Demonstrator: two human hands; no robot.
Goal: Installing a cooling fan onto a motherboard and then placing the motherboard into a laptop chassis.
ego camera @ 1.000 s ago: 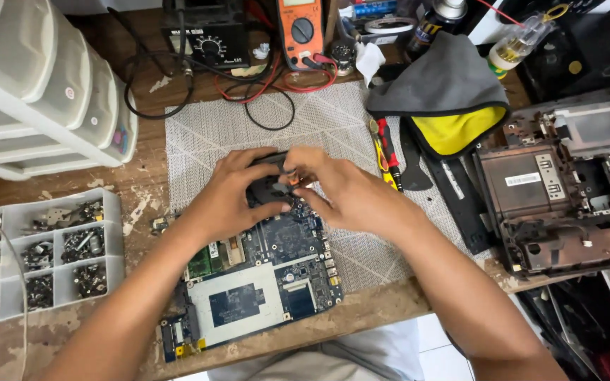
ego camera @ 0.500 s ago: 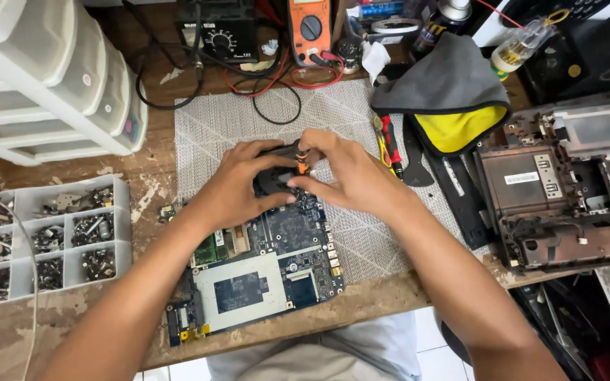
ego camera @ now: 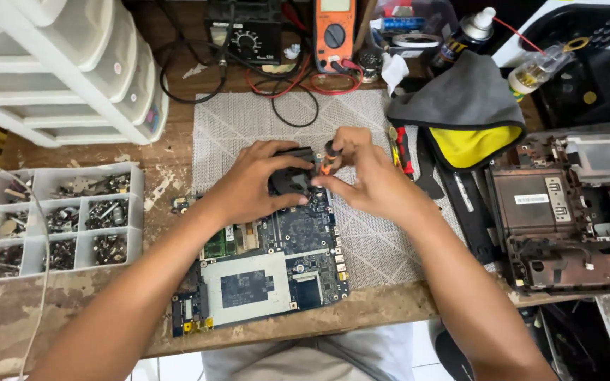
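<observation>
Has nudged the small screwdriver point(ego camera: 330, 154) a touch to the right along the far edge of the black cooling fan point(ego camera: 292, 182) since half a second ago; otherwise keeps both hands in much the same clasp.

Rests the fan on the upper end of the bare laptop motherboard point(ego camera: 270, 271), which lies on the grey ribbed mat point(ego camera: 248, 120) near the front edge of the wooden table point(ego camera: 58, 317). Curls the left hand point(ego camera: 252, 187) over the fan, fingers grasping its near and left sides and pressing it to the board. Pinches the screwdriver's orange-and-black handle upright between thumb and fingertips of the right hand point(ego camera: 372, 180), tip hidden behind the fan's top-right corner.

Risks, judged from this:
- May slip the tip off the screw head if tilted, gouging the board or the small parts just beside the fan.
- May strip the tiny head by pressing off-axis.
- May lose a loose screw in the mat's ribs, well apart from the compartment tray point(ego camera: 132, 212) of screws at the left.
- May flex the board by leaning too hard with the left hand.
- May snag a fan lead, not visible from here, by lifting too soon.

Leaves the stripped laptop chassis point(ego camera: 566, 204) at the right, untouched.
</observation>
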